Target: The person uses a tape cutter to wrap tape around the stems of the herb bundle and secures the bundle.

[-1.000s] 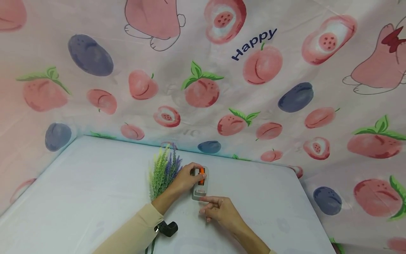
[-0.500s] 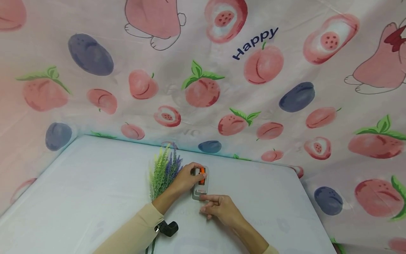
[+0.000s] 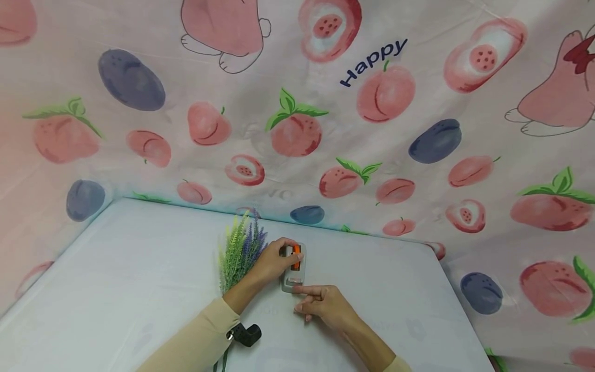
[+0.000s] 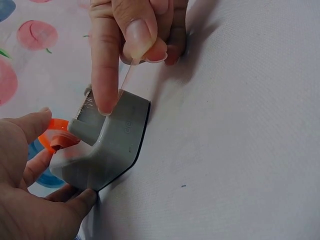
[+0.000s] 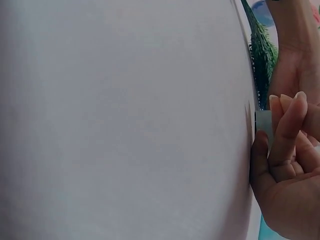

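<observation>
A grey tape dispenser (image 3: 293, 274) with an orange core (image 4: 56, 131) stands on the white table. My left hand (image 3: 274, 261) grips its back end, thumb and fingers around the part by the core. At the front end is my right hand (image 3: 329, 309). In the left wrist view, the right thumb and a fingertip pinch a thin clear strip of tape (image 4: 129, 76) that runs toward the dispenser. The right index finger (image 4: 105, 75) points straight, its tip over the front beside the toothed blade (image 4: 85, 105). The right wrist view shows only a sliver of the dispenser.
Left of the dispenser lies a bunch of green, yellow and purple artificial flowers (image 3: 239, 253), partly under the left forearm. A black device (image 3: 246, 335) is strapped at the left wrist. Fruit-print cloth (image 3: 297, 103) hangs behind the table (image 3: 153, 258).
The right hand has shifted very slightly up and to the right at the dispenser's front. The left hand and the tape dispenser have stayed in place.
</observation>
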Demonstrator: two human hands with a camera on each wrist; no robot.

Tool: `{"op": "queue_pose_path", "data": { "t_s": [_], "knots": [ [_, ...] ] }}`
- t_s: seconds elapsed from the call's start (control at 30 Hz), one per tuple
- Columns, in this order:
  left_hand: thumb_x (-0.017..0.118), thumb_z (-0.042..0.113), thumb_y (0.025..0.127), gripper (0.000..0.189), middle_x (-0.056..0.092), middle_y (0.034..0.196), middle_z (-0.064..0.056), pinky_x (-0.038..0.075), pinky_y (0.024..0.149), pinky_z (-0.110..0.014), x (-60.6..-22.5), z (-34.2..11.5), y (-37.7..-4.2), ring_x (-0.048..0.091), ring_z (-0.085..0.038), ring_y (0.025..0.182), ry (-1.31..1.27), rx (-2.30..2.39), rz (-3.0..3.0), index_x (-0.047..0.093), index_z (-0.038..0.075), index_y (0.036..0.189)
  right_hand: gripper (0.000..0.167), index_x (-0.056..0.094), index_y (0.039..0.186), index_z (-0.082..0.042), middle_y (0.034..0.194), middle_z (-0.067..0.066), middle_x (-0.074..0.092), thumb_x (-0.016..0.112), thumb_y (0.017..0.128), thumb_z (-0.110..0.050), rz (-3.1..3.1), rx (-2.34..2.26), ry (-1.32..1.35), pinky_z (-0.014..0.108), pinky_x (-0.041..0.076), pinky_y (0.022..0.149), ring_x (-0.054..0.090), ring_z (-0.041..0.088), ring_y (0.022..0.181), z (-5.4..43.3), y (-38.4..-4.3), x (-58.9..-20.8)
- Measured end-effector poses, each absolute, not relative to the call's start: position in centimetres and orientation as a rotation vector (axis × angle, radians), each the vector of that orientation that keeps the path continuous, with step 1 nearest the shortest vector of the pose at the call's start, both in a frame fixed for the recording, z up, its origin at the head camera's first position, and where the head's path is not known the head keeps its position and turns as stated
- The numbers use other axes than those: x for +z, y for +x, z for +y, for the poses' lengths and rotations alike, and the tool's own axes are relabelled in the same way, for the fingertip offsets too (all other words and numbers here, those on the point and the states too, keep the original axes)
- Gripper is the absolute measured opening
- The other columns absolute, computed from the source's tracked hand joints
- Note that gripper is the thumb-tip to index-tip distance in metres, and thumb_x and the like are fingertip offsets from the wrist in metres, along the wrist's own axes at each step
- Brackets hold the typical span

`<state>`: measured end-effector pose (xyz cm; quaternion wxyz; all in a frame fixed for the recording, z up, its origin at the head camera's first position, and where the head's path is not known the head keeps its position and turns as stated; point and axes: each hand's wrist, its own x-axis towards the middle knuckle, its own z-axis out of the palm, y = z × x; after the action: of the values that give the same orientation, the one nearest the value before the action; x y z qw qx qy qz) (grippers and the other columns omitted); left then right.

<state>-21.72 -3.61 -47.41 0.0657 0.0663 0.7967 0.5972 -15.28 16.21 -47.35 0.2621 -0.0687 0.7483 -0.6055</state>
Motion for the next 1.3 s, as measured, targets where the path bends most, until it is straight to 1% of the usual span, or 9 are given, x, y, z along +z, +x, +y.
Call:
{"op": "queue_pose_path", "data": {
  "t_s": [0.3,0.53,0.67,0.87,0.97,1.13,1.3],
  "knots": [
    [0.072,0.035,0.096,0.037,0.063,0.128,-0.008,0.047,0.095,-0.048,-47.6,-3.6,-21.8,0.057,-0.026,0.119,0.201,1.794,2.409,0.065,0.014,0.126,0.044,0.068,0.131,-0.004,0.084,0.006,0.075,0.079,0.089,-0.012,2.067,-1.534,-0.219,0.024,0.053,0.068,0.063,0.010,0.063,16.7,-15.3,-46.7],
    [0.072,0.036,0.096,0.038,0.063,0.127,-0.007,0.048,0.092,-0.046,-47.6,-3.7,-21.8,0.058,-0.025,0.115,0.192,1.795,2.413,0.064,0.014,0.126,0.045,0.067,0.132,-0.002,0.085,0.006,0.075,0.078,0.089,-0.011,2.049,-1.570,-0.220,0.024,0.053,0.067,0.061,0.009,0.062,16.6,-15.1,-46.7],
    [0.071,0.036,0.097,0.037,0.063,0.130,-0.008,0.047,0.095,-0.048,-47.6,-3.6,-21.7,0.057,-0.027,0.121,0.194,1.795,2.412,0.065,0.014,0.126,0.044,0.067,0.131,-0.001,0.083,0.005,0.074,0.077,0.089,-0.010,2.078,-1.565,-0.226,0.022,0.052,0.065,0.061,0.009,0.061,16.4,-15.2,-47.1],
    [0.071,0.035,0.097,0.038,0.061,0.134,-0.009,0.046,0.100,-0.050,-47.5,-3.6,-21.7,0.054,-0.029,0.129,0.193,1.817,2.389,0.064,0.014,0.127,0.041,0.068,0.127,0.004,0.077,0.006,0.073,0.076,0.088,-0.005,2.118,-1.486,-0.281,0.020,0.050,0.060,0.062,0.009,0.058,15.8,-15.1,-47.6],
    [0.072,0.034,0.096,0.038,0.061,0.135,-0.009,0.046,0.101,-0.051,-47.5,-3.6,-21.7,0.053,-0.030,0.131,0.187,1.828,2.387,0.065,0.014,0.127,0.038,0.070,0.125,0.003,0.077,0.007,0.073,0.075,0.088,-0.005,2.116,-1.429,-0.316,0.020,0.050,0.060,0.062,0.009,0.057,15.5,-15.0,-47.5],
    [0.072,0.035,0.096,0.038,0.061,0.136,-0.010,0.046,0.102,-0.052,-47.6,-3.6,-21.7,0.053,-0.030,0.131,0.190,1.819,2.392,0.064,0.015,0.127,0.035,0.071,0.123,0.001,0.079,0.007,0.073,0.074,0.089,-0.005,2.071,-1.420,-0.341,0.022,0.053,0.067,0.063,0.010,0.059,15.5,-14.9,-47.1],
    [0.072,0.035,0.096,0.038,0.061,0.134,-0.010,0.047,0.100,-0.051,-47.7,-3.6,-21.7,0.053,-0.031,0.130,0.196,1.820,2.389,0.064,0.014,0.127,0.039,0.068,0.128,0.001,0.085,0.005,0.072,0.070,0.089,-0.002,1.996,-1.434,-0.416,0.023,0.052,0.069,0.065,0.012,0.071,15.8,-15.2,-46.4]
  ]
}}
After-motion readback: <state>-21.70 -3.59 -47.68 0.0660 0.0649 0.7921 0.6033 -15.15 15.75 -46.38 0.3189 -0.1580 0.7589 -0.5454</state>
